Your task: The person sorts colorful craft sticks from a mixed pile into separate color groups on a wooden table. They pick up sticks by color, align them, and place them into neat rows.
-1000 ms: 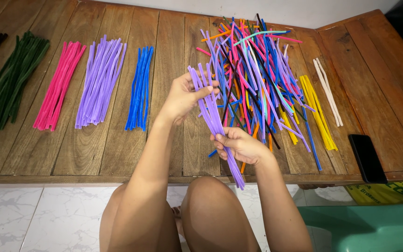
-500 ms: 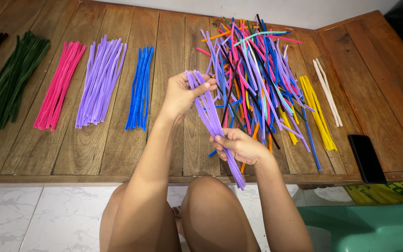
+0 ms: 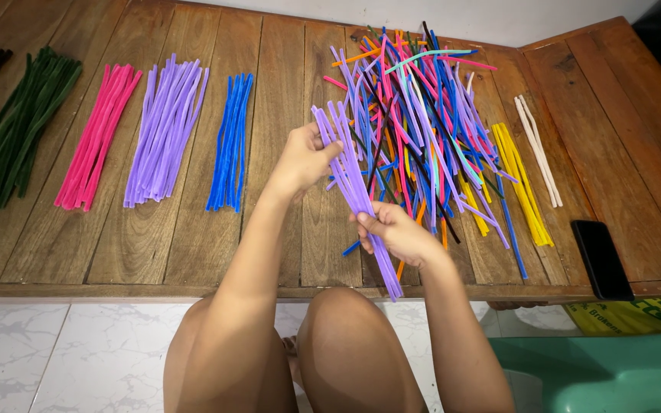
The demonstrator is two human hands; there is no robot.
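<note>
Both hands hold one bunch of purple pipe cleaners (image 3: 351, 177) above the wooden table (image 3: 284, 229). My left hand (image 3: 304, 159) grips the bunch near its upper end. My right hand (image 3: 393, 231) pinches it lower down, and the loose ends hang past the table's front edge. Just right of the hands lies a mixed heap of pipe cleaners (image 3: 422, 126) in many colours.
Sorted rows lie on the table: dark green (image 3: 21, 126), pink (image 3: 97, 134), purple (image 3: 164, 130), blue (image 3: 231, 141) at left; yellow (image 3: 520, 180) and white (image 3: 538, 149) at right. A black phone (image 3: 602, 258) rests at the right front edge. My knees are below the table edge.
The left hand has slid slightly right and down along the purple bunch, and the bunch's top ends have shifted right toward the heap. The right hand has risen a little.
</note>
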